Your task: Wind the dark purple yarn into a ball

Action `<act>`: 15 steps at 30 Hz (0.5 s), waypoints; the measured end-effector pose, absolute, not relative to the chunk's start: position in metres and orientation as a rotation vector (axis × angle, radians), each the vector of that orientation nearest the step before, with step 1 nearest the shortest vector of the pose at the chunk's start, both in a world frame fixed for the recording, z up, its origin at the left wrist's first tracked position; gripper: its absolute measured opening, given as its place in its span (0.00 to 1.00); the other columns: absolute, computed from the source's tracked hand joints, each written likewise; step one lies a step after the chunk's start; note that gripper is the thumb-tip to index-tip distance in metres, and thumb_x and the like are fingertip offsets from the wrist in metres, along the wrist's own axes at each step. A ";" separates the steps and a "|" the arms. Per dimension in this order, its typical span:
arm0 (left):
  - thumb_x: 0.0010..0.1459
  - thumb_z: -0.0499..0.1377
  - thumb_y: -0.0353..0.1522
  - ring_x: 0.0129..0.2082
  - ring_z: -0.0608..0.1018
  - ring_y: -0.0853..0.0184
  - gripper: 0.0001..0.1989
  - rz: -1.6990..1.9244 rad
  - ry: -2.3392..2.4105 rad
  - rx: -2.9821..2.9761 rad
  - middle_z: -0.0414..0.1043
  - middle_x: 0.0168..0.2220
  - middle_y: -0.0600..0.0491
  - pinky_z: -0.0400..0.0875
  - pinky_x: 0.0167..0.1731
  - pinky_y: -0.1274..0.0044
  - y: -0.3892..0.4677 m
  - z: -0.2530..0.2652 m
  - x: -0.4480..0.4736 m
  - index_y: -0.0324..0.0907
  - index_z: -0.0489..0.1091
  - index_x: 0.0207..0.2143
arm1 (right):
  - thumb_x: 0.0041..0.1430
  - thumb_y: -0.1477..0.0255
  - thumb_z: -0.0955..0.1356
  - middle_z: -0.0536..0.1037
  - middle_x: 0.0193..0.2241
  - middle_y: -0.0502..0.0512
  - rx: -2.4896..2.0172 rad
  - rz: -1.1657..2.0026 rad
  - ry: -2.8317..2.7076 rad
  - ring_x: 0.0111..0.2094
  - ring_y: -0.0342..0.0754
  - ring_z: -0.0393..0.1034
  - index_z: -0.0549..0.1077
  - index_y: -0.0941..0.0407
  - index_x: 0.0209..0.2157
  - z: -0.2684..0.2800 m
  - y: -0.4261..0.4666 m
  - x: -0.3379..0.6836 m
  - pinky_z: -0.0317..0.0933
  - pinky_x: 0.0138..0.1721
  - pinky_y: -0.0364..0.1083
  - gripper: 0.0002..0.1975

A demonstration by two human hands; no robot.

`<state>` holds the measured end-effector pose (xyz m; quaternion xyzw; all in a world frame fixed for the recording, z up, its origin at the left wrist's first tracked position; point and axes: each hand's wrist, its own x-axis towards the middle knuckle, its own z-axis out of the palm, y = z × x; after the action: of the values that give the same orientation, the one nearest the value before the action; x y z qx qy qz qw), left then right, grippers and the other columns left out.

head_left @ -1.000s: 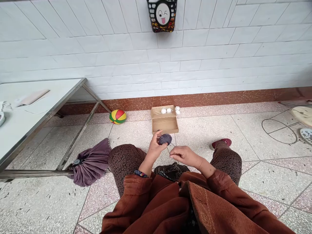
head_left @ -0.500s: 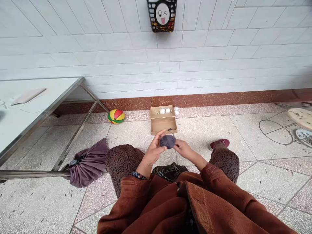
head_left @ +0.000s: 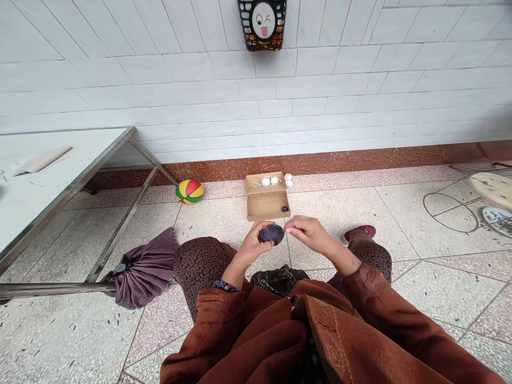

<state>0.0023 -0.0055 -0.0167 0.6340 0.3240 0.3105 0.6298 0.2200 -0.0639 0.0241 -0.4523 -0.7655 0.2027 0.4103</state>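
Note:
A dark purple-grey ball of yarn [head_left: 272, 234] rests in my left hand [head_left: 251, 244], with fingers and thumb wrapped round its left side. My right hand [head_left: 307, 232] is at the ball's right edge, thumb and forefinger pinched together on what looks like the yarn strand. Just beyond my hands an open cardboard box [head_left: 262, 205] lies on the floor. Inside its near part, at the right, sits a small dark ball of yarn [head_left: 285, 208]. White balls [head_left: 270, 181] lie in the box's far part, and more white balls [head_left: 288, 180] lie beside it on the floor.
A metal-framed table [head_left: 100, 152] stands at the left, with a purple folded umbrella-like cloth [head_left: 146, 269] by its leg. A coloured ball [head_left: 189, 191] lies near the wall. At the right are a wire stand [head_left: 450, 212] and a round stool-like top [head_left: 494, 188]. A black basket [head_left: 263, 24] hangs ahead.
My right hand has moved up and over the ball's right edge, now pinching there. The small dark ball in the box, partly covered before, is now in plain sight.

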 end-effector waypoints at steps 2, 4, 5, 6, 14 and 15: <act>0.48 0.67 0.33 0.50 0.71 0.59 0.30 0.621 0.581 1.412 0.68 0.50 0.48 0.63 0.52 0.68 -0.011 -0.011 0.004 0.45 0.67 0.55 | 0.70 0.62 0.64 0.79 0.32 0.54 -1.179 0.488 -1.854 0.35 0.47 0.74 0.77 0.54 0.36 0.026 -0.046 0.227 0.66 0.39 0.46 0.14; 0.48 0.68 0.35 0.49 0.71 0.59 0.37 0.612 0.474 1.326 0.68 0.50 0.48 0.64 0.51 0.68 -0.016 -0.006 0.006 0.48 0.62 0.60 | 0.69 0.62 0.65 0.78 0.31 0.53 -1.212 0.508 -1.803 0.34 0.47 0.73 0.76 0.54 0.34 0.014 -0.035 0.227 0.65 0.38 0.45 0.14; 0.48 0.68 0.36 0.49 0.71 0.59 0.39 0.637 0.446 1.280 0.68 0.50 0.48 0.64 0.51 0.68 -0.018 -0.005 0.007 0.49 0.60 0.62 | 0.69 0.62 0.64 0.78 0.30 0.53 -1.236 0.531 -1.784 0.33 0.46 0.72 0.75 0.55 0.34 0.004 -0.032 0.224 0.65 0.38 0.44 0.14; 0.48 0.69 0.37 0.49 0.71 0.58 0.41 0.669 0.434 1.233 0.68 0.50 0.48 0.64 0.50 0.68 -0.019 -0.003 0.009 0.49 0.59 0.63 | 0.69 0.63 0.64 0.77 0.30 0.52 -1.265 0.560 -1.773 0.33 0.46 0.72 0.75 0.55 0.34 -0.008 -0.032 0.220 0.64 0.37 0.44 0.13; 0.49 0.66 0.33 0.49 0.73 0.61 0.24 0.943 0.722 0.990 0.73 0.49 0.47 0.65 0.52 0.70 -0.011 -0.014 0.012 0.42 0.71 0.50 | 0.71 0.66 0.61 0.75 0.29 0.53 -1.246 0.727 -2.020 0.31 0.46 0.70 0.72 0.56 0.33 -0.057 -0.079 0.178 0.64 0.35 0.43 0.14; 0.49 0.66 0.33 0.49 0.73 0.61 0.23 0.955 0.765 1.000 0.73 0.49 0.48 0.65 0.52 0.70 -0.009 -0.017 0.012 0.41 0.71 0.49 | 0.72 0.66 0.60 0.75 0.30 0.53 -1.201 0.716 -2.072 0.32 0.46 0.71 0.72 0.56 0.34 -0.052 -0.084 0.177 0.64 0.36 0.43 0.14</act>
<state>0.0122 -0.0095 -0.0169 0.4495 0.3439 0.4293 0.7038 0.1767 -0.0842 -0.0519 -0.4560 -0.7865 0.2718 0.3156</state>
